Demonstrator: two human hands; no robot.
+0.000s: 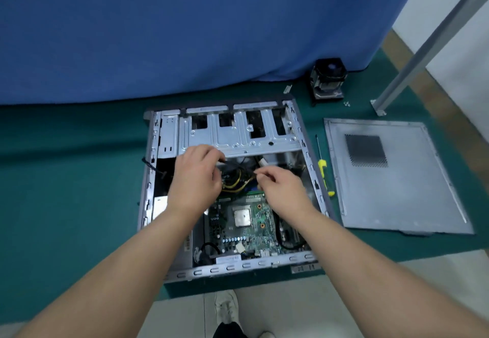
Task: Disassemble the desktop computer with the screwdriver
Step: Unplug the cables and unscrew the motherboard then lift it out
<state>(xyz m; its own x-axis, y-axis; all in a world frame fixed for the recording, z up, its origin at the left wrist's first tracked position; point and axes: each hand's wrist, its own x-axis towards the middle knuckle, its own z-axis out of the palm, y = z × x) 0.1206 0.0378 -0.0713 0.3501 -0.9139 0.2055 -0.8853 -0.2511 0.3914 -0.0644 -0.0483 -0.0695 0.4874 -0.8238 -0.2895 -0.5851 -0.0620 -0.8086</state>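
**Hands in the cables, cover and cooler already off**

The computer case (227,192) lies open on its side on a green mat (66,178) on the floor, directly under both hands. The left hand (197,176) has its fingers curled around a black cable near the drive cage (238,133); the right hand (281,188), just beside it, pinches the yellow and black cables (234,182) that run between the two hands. Nearer the person than the hands, the circuit board (243,226) sits in the case with its bare processor (242,217) showing.

Judging by the layout, the job is partly done: the side panel (391,178) lies flat well to the right of the right hand, and the cooler (328,80) stands beyond it, near a blue cloth (185,33). The screwdriver (322,168) rests untouched between case and panel. The board, the cage and the wiring still look to be in place, so unplugging seems the current step.

The plug ends of the cables are hidden behind the fingers, and the small parts near the cooler are too small to name.
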